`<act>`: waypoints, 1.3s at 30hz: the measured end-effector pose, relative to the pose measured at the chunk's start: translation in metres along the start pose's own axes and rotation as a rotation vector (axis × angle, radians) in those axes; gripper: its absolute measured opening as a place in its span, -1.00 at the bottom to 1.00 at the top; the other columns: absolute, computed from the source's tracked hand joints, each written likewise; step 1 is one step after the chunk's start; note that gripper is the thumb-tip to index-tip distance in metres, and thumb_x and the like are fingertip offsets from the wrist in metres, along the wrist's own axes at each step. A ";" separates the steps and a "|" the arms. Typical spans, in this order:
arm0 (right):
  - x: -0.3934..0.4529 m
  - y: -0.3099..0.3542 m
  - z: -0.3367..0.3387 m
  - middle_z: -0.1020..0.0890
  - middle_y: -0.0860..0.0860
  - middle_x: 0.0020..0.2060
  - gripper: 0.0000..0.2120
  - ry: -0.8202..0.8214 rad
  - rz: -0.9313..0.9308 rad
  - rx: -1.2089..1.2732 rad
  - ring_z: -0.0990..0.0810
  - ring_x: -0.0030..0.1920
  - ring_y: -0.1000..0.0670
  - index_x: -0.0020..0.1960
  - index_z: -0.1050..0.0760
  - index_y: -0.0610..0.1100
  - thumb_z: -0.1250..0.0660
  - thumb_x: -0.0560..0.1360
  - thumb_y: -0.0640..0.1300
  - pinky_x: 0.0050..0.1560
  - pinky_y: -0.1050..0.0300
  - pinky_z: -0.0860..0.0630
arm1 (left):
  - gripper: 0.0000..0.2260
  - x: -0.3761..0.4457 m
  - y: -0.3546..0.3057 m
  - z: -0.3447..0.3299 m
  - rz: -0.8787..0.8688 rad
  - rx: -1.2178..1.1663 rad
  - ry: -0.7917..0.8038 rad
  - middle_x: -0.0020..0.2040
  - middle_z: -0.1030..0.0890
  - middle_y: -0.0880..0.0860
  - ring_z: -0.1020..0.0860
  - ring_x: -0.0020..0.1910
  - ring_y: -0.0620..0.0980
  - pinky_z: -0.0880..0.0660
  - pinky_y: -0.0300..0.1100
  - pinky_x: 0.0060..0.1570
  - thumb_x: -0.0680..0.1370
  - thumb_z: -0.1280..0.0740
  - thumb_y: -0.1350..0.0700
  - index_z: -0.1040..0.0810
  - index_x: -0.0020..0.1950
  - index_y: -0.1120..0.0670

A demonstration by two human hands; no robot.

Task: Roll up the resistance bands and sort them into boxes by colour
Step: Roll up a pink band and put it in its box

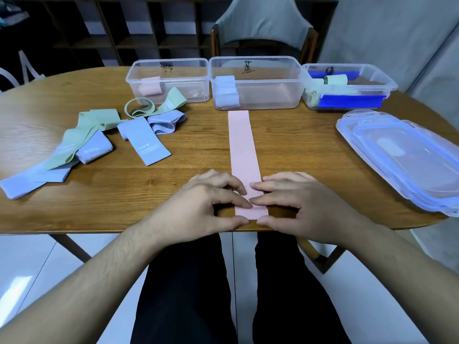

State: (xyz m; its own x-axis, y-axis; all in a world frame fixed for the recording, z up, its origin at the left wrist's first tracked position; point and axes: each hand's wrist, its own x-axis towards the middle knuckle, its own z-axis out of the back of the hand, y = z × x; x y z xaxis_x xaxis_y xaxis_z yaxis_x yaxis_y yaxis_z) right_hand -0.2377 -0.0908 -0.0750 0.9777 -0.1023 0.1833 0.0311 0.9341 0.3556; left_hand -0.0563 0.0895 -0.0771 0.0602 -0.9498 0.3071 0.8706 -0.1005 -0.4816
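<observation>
From the head camera, a pink band point(243, 155) lies flat and straight on the wooden surface point(198, 150), running from the near edge away toward the middle box point(257, 83). Laid out full length like this, it is probably ready to be rolled from the near end. Both hands sit on that near end: the left hand point(198, 207) and right hand point(303, 204) each pinch it, fingertips pressing on top and thumbs at the very edge of the surface (the first fold seems to be about to start, though no turn shows yet).

Three clear boxes stand in a row at the far side. The left box point(169, 80) holds a pink roll point(149, 86), so the band in hand likely goes there. The middle box holds blue rolls point(226, 91), and the right box point(347, 86) holds pale green rolls point(335, 80). The lids point(402, 155) are stacked at the right, out of the way.

Unrolled green and blue bands point(94, 137) lie heaped on the left, well apart from the pink band. The strip of bare wood on either side of the band leaves room to roll forward, and the band's far end stops just short of the middle box.
</observation>
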 end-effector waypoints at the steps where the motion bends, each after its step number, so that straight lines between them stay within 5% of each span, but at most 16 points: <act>1: -0.001 0.001 -0.001 -0.47 0.34 0.36 -0.55 -0.012 -0.001 0.001 -0.28 0.42 0.28 0.27 -0.56 0.25 -0.17 0.49 0.38 0.41 0.09 -0.18 | -0.75 0.000 -0.001 -0.001 -0.010 0.003 -0.007 0.13 -0.56 -0.17 -0.48 0.10 -0.13 -0.44 0.01 0.15 0.48 -0.44 -0.13 -0.68 0.12 -0.11; 5: -0.002 0.003 -0.003 -0.57 0.27 0.27 -0.65 -0.091 0.033 -0.016 -0.43 0.33 0.20 0.19 -0.62 0.19 -0.23 0.53 0.27 0.29 0.07 -0.35 | -0.80 0.000 -0.002 -0.003 -0.046 0.040 -0.037 0.10 -0.58 -0.14 -0.51 0.03 -0.11 -0.46 -0.03 0.08 0.52 -0.44 -0.06 -0.68 0.13 -0.08; 10: -0.004 0.006 -0.002 -0.60 0.25 0.20 -0.67 -0.107 0.048 -0.027 -0.49 0.26 0.19 0.17 -0.64 0.14 -0.25 0.53 0.23 0.24 0.21 -0.33 | -0.78 0.000 -0.005 -0.004 -0.066 0.106 -0.049 0.09 -0.60 -0.14 -0.53 -0.01 -0.06 -0.48 -0.03 0.02 0.55 -0.41 -0.08 -0.70 0.13 -0.03; 18: -0.015 0.013 -0.005 -0.62 0.16 0.22 -0.72 -0.110 0.092 -0.095 -0.53 0.27 0.10 0.20 -0.64 0.06 -0.22 0.61 0.08 0.19 0.02 -0.45 | -0.80 -0.004 -0.008 -0.005 -0.107 0.161 -0.064 0.09 -0.61 -0.11 -0.56 -0.01 -0.05 -0.50 -0.03 -0.03 0.57 -0.39 -0.05 -0.70 0.10 0.00; 28: -0.015 0.018 -0.007 -0.56 0.16 -0.03 -0.87 -0.286 0.049 -0.067 -0.48 -0.02 0.02 0.05 -0.63 0.00 -0.32 0.57 -0.05 -0.04 -0.06 -0.46 | -0.87 -0.005 -0.021 -0.019 -0.071 0.212 -0.264 0.03 -0.61 -0.10 -0.56 -0.10 -0.02 -0.45 0.00 -0.13 0.58 -0.38 0.00 -0.68 0.07 -0.03; 39: -0.021 0.024 -0.013 -0.60 0.11 -0.04 -0.82 -0.302 0.114 -0.214 -0.45 -0.05 0.01 0.11 -0.66 -0.06 -0.33 0.57 -0.08 -0.08 0.04 -0.39 | -0.85 -0.014 -0.033 -0.027 -0.062 0.264 -0.326 0.00 -0.63 -0.09 -0.55 -0.08 -0.03 -0.42 -0.05 -0.16 0.58 -0.35 0.02 -0.68 0.06 0.00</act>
State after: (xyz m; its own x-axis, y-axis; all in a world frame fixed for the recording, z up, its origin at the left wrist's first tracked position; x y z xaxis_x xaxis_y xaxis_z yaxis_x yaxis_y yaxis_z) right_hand -0.2554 -0.0617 -0.0820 0.8732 -0.0604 0.4837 0.0001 0.9923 0.1238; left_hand -0.0993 0.0981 -0.0874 0.1183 -0.7967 0.5928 0.9701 -0.0347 -0.2402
